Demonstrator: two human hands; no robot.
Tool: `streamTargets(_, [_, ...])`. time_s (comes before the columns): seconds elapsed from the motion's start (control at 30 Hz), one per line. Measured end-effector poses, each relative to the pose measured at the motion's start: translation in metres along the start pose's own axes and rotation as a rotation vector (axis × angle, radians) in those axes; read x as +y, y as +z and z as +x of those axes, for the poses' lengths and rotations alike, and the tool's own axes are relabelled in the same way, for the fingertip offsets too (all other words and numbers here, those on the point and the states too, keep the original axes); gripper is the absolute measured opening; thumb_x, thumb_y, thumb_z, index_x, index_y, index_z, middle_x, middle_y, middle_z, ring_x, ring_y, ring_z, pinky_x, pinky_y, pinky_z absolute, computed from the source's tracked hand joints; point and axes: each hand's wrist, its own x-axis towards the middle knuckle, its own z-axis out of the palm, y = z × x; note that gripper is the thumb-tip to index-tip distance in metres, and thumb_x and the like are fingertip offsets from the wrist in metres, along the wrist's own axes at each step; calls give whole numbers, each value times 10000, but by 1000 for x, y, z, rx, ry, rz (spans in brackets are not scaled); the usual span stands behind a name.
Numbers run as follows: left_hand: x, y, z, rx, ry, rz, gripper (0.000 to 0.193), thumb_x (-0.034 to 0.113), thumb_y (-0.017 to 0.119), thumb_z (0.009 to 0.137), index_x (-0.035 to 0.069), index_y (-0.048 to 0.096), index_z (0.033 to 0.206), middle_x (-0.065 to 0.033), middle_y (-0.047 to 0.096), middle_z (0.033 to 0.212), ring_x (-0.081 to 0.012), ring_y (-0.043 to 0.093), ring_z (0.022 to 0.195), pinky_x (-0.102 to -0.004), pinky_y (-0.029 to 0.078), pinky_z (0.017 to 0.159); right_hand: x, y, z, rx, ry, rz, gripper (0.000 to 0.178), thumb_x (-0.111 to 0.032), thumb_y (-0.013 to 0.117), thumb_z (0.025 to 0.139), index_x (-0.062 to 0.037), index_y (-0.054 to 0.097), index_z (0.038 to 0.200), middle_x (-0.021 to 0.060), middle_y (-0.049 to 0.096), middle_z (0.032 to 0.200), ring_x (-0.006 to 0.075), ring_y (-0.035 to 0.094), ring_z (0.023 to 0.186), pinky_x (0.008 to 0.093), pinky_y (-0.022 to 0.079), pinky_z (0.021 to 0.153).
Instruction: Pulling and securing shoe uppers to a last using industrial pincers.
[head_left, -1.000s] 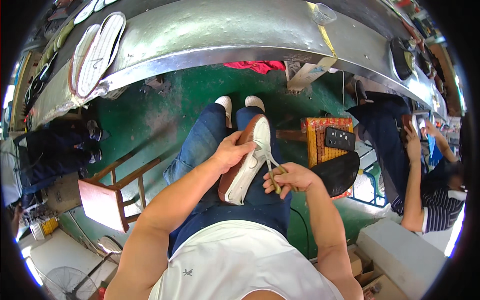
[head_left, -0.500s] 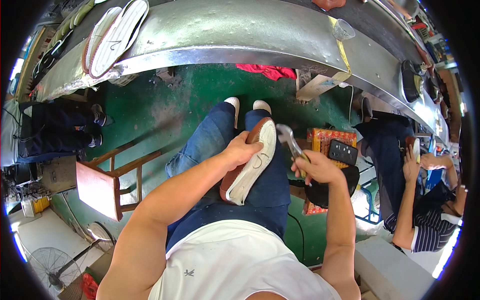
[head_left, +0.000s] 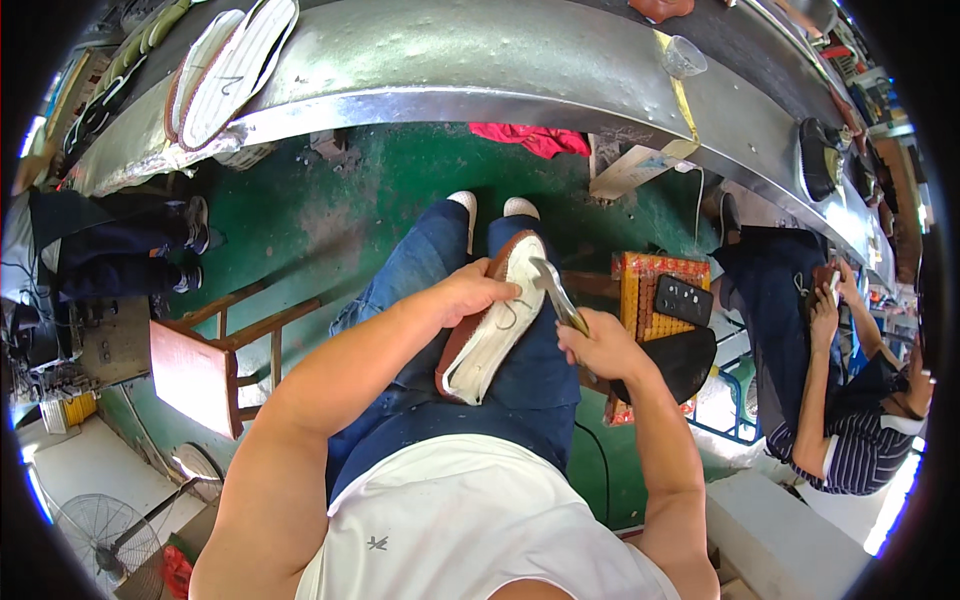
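A brown shoe (head_left: 482,345) lies sole-side up across my thighs, toe pointing away from me. Its underside is whitish, with a thin dark loop of cord or wire near the middle. My left hand (head_left: 478,292) is wrapped round its left side, thumb pressed on the white underside. In my closed right hand (head_left: 603,345) is a hammer (head_left: 560,298) with a silvery metal head and a yellowish grip. The head is over the right edge of the shoe's front half; whether it touches is not clear.
A metal-topped bench (head_left: 480,60) curves across the front, bearing a pair of similar shoes (head_left: 225,85) and a clear cup (head_left: 685,57). A wooden stool (head_left: 195,375) stands left. On the right are a beaded seat (head_left: 650,310) with a black device (head_left: 684,300), and a seated co-worker (head_left: 850,440).
My right hand has moved left with the hammer, bringing its head from beside the shoe to over its right edge. The shoe and my left hand have shifted slightly.
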Motion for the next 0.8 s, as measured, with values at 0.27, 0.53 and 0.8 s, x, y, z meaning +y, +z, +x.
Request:
streamTargets(0.27, [-7,-1,3,-79,2,-58,636,212,762,896,17,431,1403,-153,634,1254,-261,662,1095,-453,543,941,-12,30,-41,-7,-349,-576,407,-161,625,940,93,562,1252,276,673,1040,411,670,1006,472,538,853])
streamTargets(0.53, [-14,-5,0,-82,26,-48,672,229,763,895,11,412,1425,-167,613,1290,-266,645,1141,-457,546,942,-42,45,-27,-4,-249,-818,265,-190,646,931,29,589,1069,193,652,870,378,688,846,459,554,756])
streamTargets(0.8, [-30,5,-17,-38,178,173,833,258,792,880,4,309,1508,-169,552,1386,-258,578,1234,-383,465,1055,10,75,-56,6,-42,-331,222,-223,645,945,-27,583,1028,226,677,949,437,665,904,521,517,790])
